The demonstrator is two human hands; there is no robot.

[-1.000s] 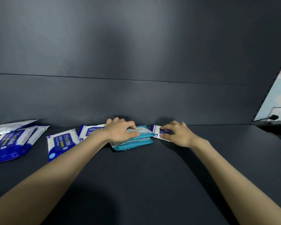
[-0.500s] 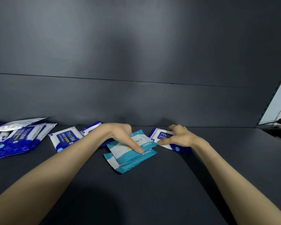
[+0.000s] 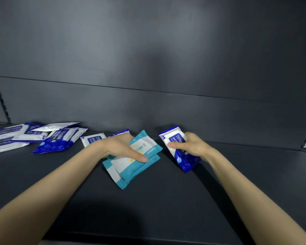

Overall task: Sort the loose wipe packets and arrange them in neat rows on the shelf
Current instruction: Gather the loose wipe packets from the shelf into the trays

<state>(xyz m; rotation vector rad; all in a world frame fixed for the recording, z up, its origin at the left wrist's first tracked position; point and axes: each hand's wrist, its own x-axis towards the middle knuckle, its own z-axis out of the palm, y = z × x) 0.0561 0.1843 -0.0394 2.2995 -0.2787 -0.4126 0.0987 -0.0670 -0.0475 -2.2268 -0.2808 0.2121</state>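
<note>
Two stacked teal wipe packets (image 3: 131, 167) are gripped by the left hand (image 3: 120, 147), a blue alcohol wipe packet (image 3: 187, 163) by the right hand (image 3: 193, 145); loose packets (image 3: 51, 139) are scattered at 10 o'clock.

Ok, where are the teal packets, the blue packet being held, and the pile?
teal packets (image 3: 128, 164): head view, white front.
blue packet (image 3: 177, 138): head view, printed label near its top.
pile (image 3: 54, 144): head view, blue front of the nearest packet.

I see teal-white pkts (image 3: 140, 167), a blue-white pkt (image 3: 186, 162) w/ pale star-like specks, more blue-white pkts (image 3: 51, 141) at left, dk grey shelf (image 3: 166, 209).
</note>
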